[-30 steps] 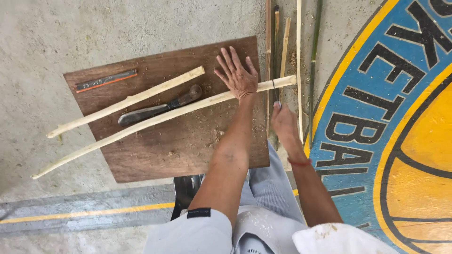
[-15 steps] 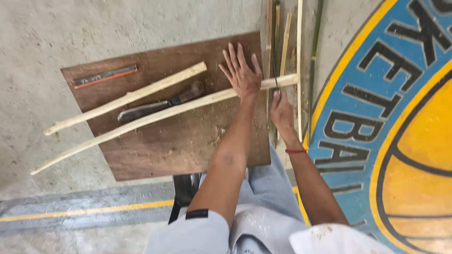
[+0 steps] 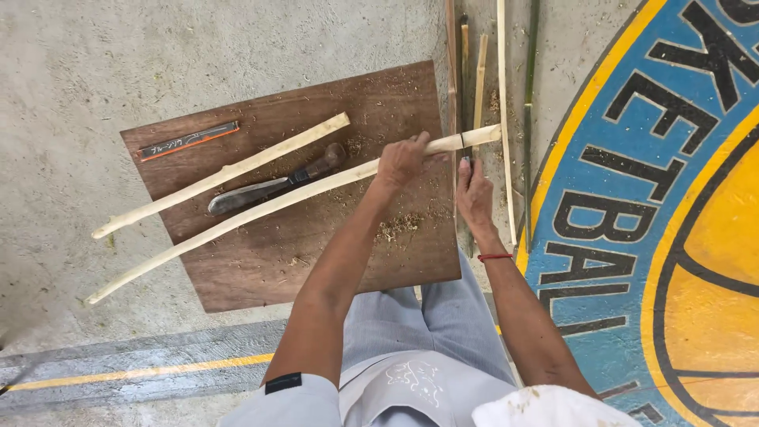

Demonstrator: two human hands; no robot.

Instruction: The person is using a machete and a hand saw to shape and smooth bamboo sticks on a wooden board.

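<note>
My left hand (image 3: 402, 160) is closed around a long pale peeled stick (image 3: 261, 207), near its right end. The stick lies slantwise across a brown wooden board (image 3: 316, 269) on the floor. My right hand (image 3: 474, 194), with a red band at the wrist, is just below the stick's right end. Its fingertips pinch a small dark tool (image 3: 465, 163) that touches the stick. A second, shorter pale stick (image 3: 221, 174) lies above the long one. Between the two sticks rests a big knife (image 3: 269, 187) with a dark blade and a wooden handle.
A flat dark and orange tool (image 3: 186, 141) lies at the board's far left corner. Several thin bamboo strips (image 3: 503, 95) lie lengthwise right of the board. Blue and yellow paint (image 3: 672, 237) covers the concrete floor at right. A yellow line (image 3: 142, 372) crosses near my knees.
My left hand, earlier spread flat over the long stick, now grips it. My right hand has moved up to the stick's right end. The view has shifted slightly.
</note>
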